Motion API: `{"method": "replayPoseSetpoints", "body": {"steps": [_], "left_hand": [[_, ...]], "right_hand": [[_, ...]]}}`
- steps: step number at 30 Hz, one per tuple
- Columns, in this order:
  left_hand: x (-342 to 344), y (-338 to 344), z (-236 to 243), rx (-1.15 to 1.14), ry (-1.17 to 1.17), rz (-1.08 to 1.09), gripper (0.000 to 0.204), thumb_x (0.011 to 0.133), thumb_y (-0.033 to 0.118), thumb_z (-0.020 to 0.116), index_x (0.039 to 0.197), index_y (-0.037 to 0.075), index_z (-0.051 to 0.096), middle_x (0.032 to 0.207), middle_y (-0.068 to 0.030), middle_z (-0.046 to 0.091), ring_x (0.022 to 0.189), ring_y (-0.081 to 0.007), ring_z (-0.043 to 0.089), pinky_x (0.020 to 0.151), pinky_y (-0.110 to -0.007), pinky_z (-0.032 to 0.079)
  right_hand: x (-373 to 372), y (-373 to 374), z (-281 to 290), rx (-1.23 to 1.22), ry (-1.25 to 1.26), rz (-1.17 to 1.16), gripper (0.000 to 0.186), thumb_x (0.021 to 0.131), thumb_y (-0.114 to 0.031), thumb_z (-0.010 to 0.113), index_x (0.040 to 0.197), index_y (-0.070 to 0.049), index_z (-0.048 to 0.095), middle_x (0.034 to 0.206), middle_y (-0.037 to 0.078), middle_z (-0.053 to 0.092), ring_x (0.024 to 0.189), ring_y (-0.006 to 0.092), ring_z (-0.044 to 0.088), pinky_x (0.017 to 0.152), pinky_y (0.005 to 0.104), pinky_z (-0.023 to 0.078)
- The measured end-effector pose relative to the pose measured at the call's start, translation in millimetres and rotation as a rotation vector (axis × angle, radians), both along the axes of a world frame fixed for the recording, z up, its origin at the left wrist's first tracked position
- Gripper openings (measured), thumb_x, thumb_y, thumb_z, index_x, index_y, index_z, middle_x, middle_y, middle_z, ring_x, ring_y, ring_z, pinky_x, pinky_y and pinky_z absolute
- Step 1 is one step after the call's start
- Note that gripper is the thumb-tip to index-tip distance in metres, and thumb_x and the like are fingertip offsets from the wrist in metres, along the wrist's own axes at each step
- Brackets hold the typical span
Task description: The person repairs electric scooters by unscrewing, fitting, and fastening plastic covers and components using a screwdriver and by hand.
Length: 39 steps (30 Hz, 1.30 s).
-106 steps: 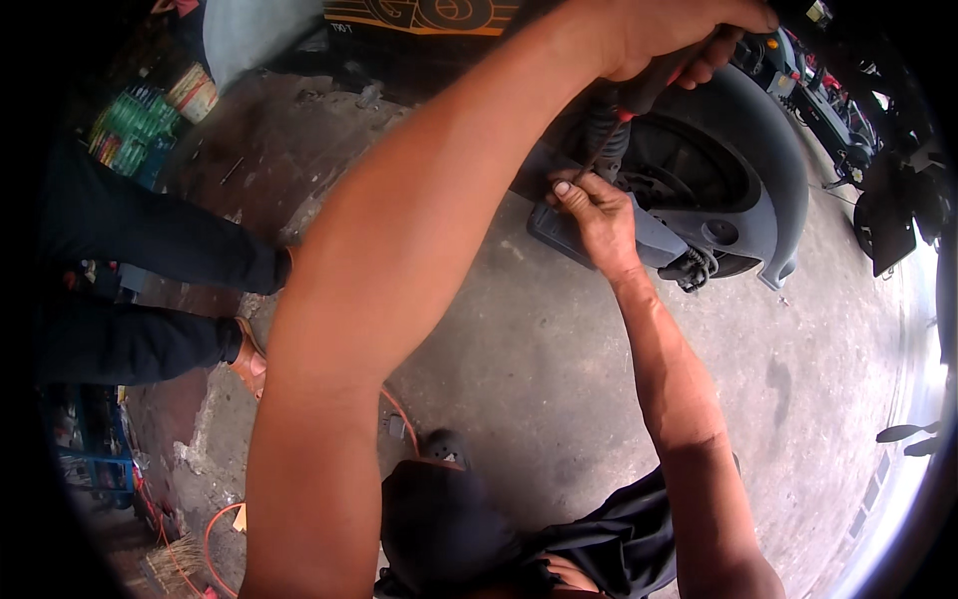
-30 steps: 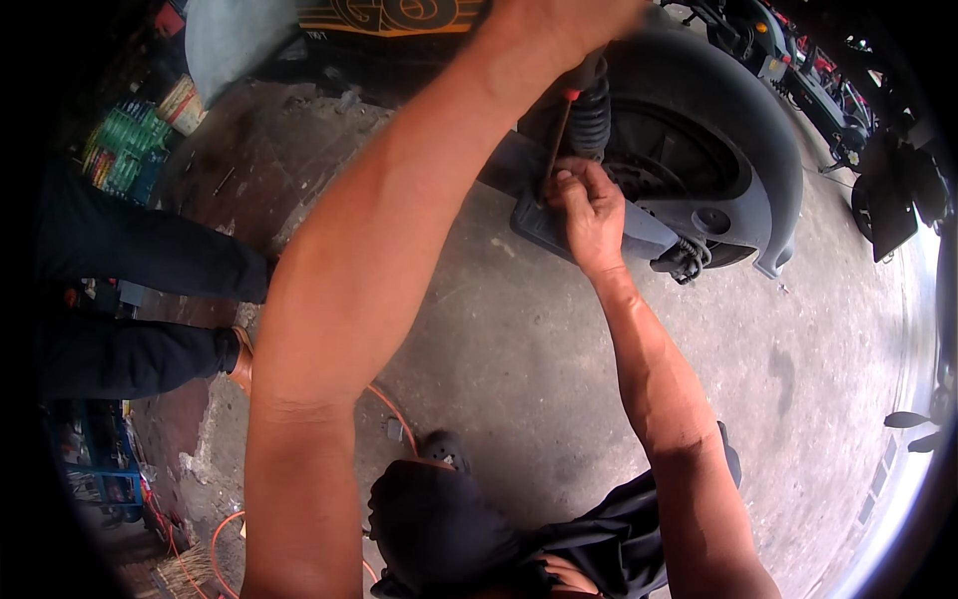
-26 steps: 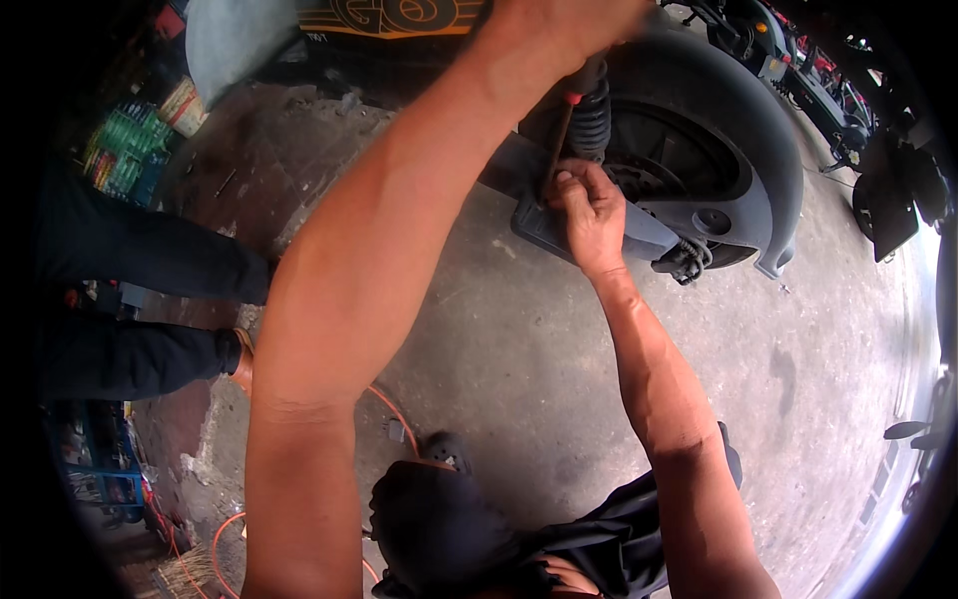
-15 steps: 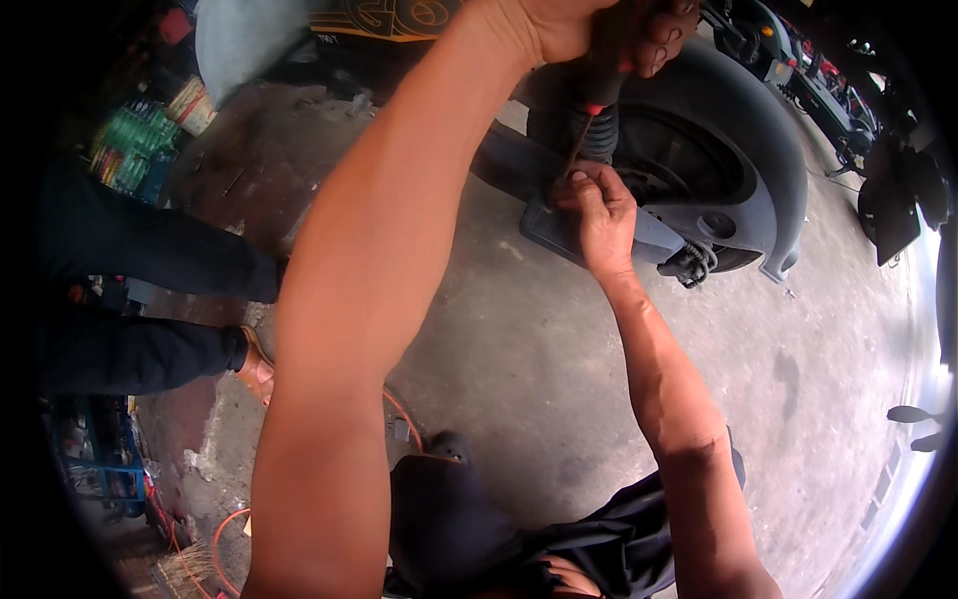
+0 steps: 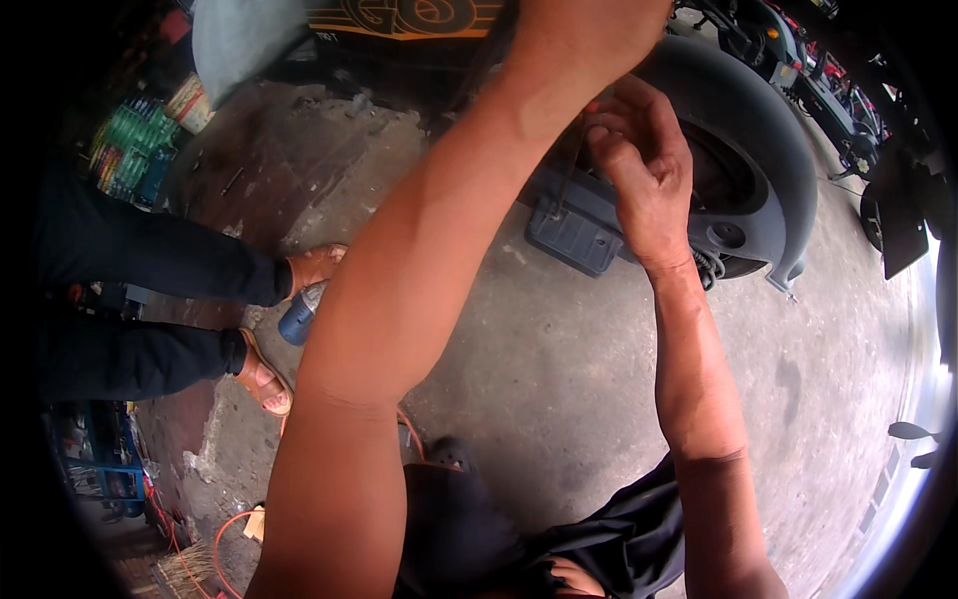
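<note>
My left hand point(image 5: 591, 35) is high in the view, its back toward me and its fingers hidden, closed over a screwdriver's handle. Below it the thin screwdriver shaft point(image 5: 566, 180) slants down to a grey rectangular footrest point(image 5: 577, 240) on a two-wheeled vehicle. Part of the screwdriver's orange-red collar shows by the fingers of my right hand point(image 5: 644, 160), which are curled in around the upper shaft. Behind that hand stands the vehicle's wheel under a broad grey fender point(image 5: 793, 150).
Another person's dark trouser legs point(image 5: 170, 245) and sandalled foot point(image 5: 264, 384) stand at left. Beside them a blue cylindrical thing point(image 5: 296, 319) is partly behind my left forearm. Green bottles point(image 5: 135, 135) are farther left. An orange hose point(image 5: 225, 544) lies low; other vehicles point(image 5: 833, 110) stand at upper right.
My right hand has moved up and right, from the screwdriver's tip to near its collar, uncovering the footrest. My left hand has shifted slightly, hiding the handle. The blue cylinder has come into view.
</note>
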<state>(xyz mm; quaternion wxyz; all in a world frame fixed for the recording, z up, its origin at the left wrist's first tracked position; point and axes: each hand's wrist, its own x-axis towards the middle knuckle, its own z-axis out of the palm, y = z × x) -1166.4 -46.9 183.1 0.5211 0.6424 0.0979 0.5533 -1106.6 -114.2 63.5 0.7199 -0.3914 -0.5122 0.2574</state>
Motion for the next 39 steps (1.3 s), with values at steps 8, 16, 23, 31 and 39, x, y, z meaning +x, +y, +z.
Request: {"method": "replayPoseSetpoints", "body": {"steps": [8, 16, 23, 31, 39], "left_hand": [[-4.7, 9.4, -18.1, 0.471, -0.019, 0.44, 0.022, 0.088, 0.019, 0.057, 0.082, -0.003, 0.053, 0.059, -0.0094, 0.056, 0.052, -0.0203, 0.053, 0.052, -0.034, 0.043], [-26.6, -1.6, 16.2, 0.602, 0.556, -0.071, 0.017, 0.086, 0.013, 0.052, 0.094, -0.002, 0.053, 0.073, -0.0097, 0.056, 0.059, -0.0216, 0.051, 0.059, -0.035, 0.044], [-64.7, -10.9, -1.1, 0.717, 0.275, 0.565, 0.015, 0.084, 0.014, 0.056, 0.087, 0.0, 0.053, 0.068, -0.0094, 0.056, 0.054, -0.0226, 0.053, 0.054, -0.036, 0.044], [-90.6, -22.6, -98.3, -0.01, 0.808, 0.245, 0.017, 0.085, 0.015, 0.063, 0.088, -0.002, 0.061, 0.066, 0.0007, 0.054, 0.052, -0.0065, 0.05, 0.046, -0.023, 0.04], [-93.6, -31.2, -192.3, -0.654, 1.012, 0.077, 0.042, 0.082, 0.04, 0.069, 0.095, 0.001, 0.058, 0.064, -0.0017, 0.051, 0.046, -0.0105, 0.049, 0.039, -0.026, 0.037]], "right_hand": [[5.0, -15.5, -33.0, -0.025, -0.088, -0.351, 0.031, 0.091, -0.016, 0.059, 0.117, 0.001, 0.053, 0.094, 0.004, 0.06, 0.086, 0.0108, 0.056, 0.078, 0.0229, 0.045], [-35.8, -69.0, -117.1, -0.49, 0.578, -0.458, 0.029, 0.09, -0.027, 0.06, 0.103, -0.002, 0.055, 0.089, 0.006, 0.059, 0.075, 0.0123, 0.055, 0.064, 0.0273, 0.047], [-36.4, -53.3, -122.9, -0.761, 0.666, -0.313, 0.059, 0.083, -0.043, 0.065, 0.121, -0.001, 0.047, 0.114, 0.01, 0.054, 0.092, 0.0206, 0.057, 0.073, 0.0347, 0.049], [-31.0, -41.8, -128.3, -0.67, 0.762, -0.151, 0.051, 0.087, -0.038, 0.061, 0.121, -0.001, 0.048, 0.111, 0.01, 0.056, 0.087, 0.0205, 0.06, 0.07, 0.0347, 0.051], [13.2, -78.8, -143.4, -0.505, 0.963, -0.55, 0.074, 0.089, -0.051, 0.055, 0.134, 0.003, 0.032, 0.134, 0.021, 0.041, 0.125, 0.038, 0.04, 0.099, 0.0494, 0.038]]}}
